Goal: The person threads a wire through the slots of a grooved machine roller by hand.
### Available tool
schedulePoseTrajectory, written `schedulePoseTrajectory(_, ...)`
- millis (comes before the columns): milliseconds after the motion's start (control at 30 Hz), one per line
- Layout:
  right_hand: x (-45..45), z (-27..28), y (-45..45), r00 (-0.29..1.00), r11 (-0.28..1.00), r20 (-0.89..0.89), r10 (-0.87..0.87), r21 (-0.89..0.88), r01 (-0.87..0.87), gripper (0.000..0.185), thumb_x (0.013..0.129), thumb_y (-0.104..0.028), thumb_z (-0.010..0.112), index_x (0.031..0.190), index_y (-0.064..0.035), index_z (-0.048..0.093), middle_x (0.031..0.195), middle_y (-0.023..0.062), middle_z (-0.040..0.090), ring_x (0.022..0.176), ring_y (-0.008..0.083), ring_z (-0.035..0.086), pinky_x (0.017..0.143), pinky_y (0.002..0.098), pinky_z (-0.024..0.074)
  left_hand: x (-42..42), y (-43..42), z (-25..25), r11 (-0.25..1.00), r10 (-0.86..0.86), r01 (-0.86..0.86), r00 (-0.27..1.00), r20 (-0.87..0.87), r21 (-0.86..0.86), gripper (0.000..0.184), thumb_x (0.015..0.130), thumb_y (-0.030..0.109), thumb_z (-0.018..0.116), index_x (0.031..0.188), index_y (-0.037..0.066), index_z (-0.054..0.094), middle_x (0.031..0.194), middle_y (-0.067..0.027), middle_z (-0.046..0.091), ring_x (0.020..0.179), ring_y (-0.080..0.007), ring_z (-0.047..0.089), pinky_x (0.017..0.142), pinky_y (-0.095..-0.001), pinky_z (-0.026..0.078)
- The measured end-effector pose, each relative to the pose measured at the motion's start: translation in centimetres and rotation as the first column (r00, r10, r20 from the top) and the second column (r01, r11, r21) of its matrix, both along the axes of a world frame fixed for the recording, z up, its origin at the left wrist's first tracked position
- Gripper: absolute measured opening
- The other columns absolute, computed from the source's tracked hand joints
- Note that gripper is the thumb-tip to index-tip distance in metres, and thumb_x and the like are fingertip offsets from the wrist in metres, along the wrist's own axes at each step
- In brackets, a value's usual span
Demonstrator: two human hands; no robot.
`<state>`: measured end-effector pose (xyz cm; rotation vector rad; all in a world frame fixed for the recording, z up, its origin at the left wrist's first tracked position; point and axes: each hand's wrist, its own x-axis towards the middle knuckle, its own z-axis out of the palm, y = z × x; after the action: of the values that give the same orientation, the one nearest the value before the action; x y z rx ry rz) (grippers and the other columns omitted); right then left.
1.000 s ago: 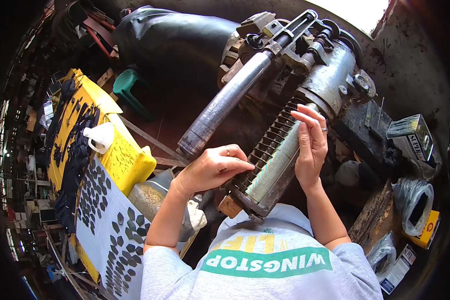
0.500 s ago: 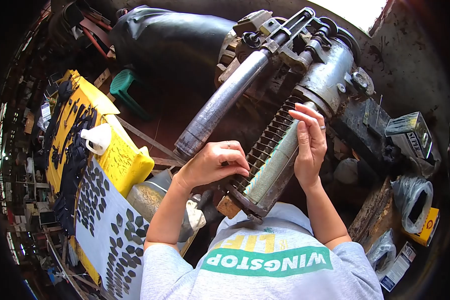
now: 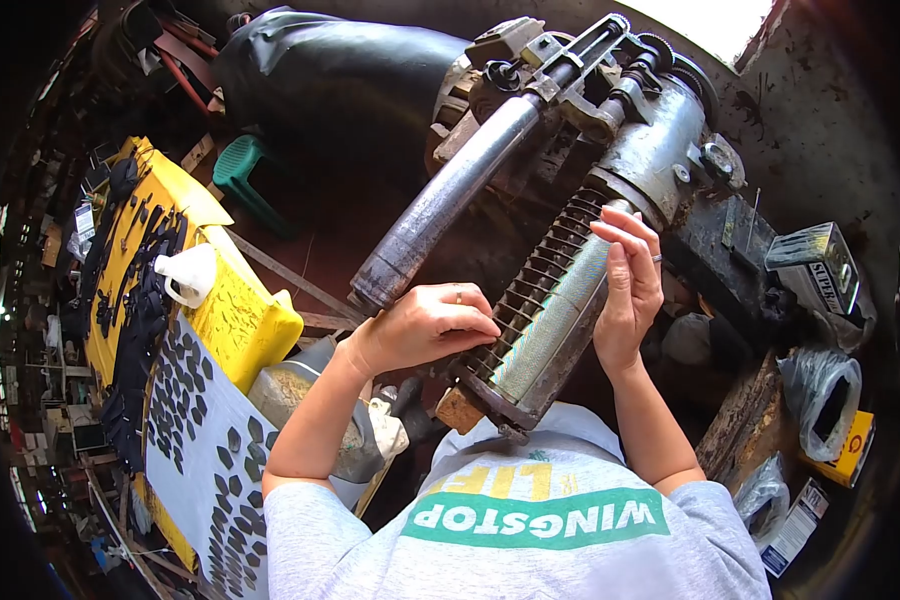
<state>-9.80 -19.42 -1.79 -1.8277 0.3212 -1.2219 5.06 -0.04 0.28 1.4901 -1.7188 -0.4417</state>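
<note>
A dim workshop with a grimy wall (image 3: 800,130) surrounds a heavy metal machine (image 3: 655,130). The patterned roller (image 3: 567,300) lies lengthwise in the machine's near part, beside a row of thin metal prongs (image 3: 536,280); a wooden block (image 3: 459,409) sits at the near end. The left hand (image 3: 435,325) has its fingers drawn together beside the prongs; whether anything is pinched there cannot be told. The right hand (image 3: 630,282) is loosely bent by the roller's far end, seemingly gripping nothing.

As for progress, many dark pieces (image 3: 232,482) lie spread in rows on a pale sheet (image 3: 192,485), so some work looks done. The roller is in place, and a smooth metal bar (image 3: 455,200) stands apart from it. How much is left cannot be judged.
</note>
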Motion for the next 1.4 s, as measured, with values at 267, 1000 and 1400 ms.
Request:
schedulePoseTrajectory(267,-0.1,0.2,0.2,0.999,1.0,-0.031,-0.026,-0.008,0.026,0.027,0.099,-0.009,0.045,0.107,0.0011,0.07,0.121,0.0137,0.064,0.122,0.0258,0.053,0.112,0.0401,0.0326,0.5,0.2,-1.5,0.993,-0.092,0.091,0.996,-0.007,-0.07,0.008,0.087,0.007,0.07,0.095,0.006,0.069,0.095,-0.007,0.063,0.086,-0.0241,0.065,0.075,-0.0334,0.055)
schedulePoseTrajectory(1000,0.0,1.3,0.5,0.991,1.0,-0.13,-0.006,0.004,0.006,0.023,0.097,-0.009,0.051,0.098,0.0008,0.072,0.117,0.0127,0.064,0.117,0.024,0.055,0.116,0.0429,0.0278,0.4,0.0,-3.0,0.983,-0.05,0.018,0.983,-0.174,-0.18,0.008,0.083,0.003,0.075,0.089,0.004,0.07,0.089,-0.0068,0.066,0.084,-0.023,0.066,0.073,-0.0341,0.054)
schedulePoseTrajectory(1400,0.0,0.3,0.5,0.996,0.991,-0.058,0.068,0.116,-0.06,0.019,0.098,-0.008,0.056,0.1,-0.0016,0.073,0.118,0.0095,0.063,0.113,0.0235,0.054,0.102,0.0367,0.0402,0.6,-0.1,-2.1,0.997,-0.051,0.045,0.993,-0.102,-0.067,0.014,0.082,0.006,0.077,0.094,0.004,0.072,0.092,-0.0072,0.066,0.082,-0.0207,0.066,0.072,-0.0321,0.054)
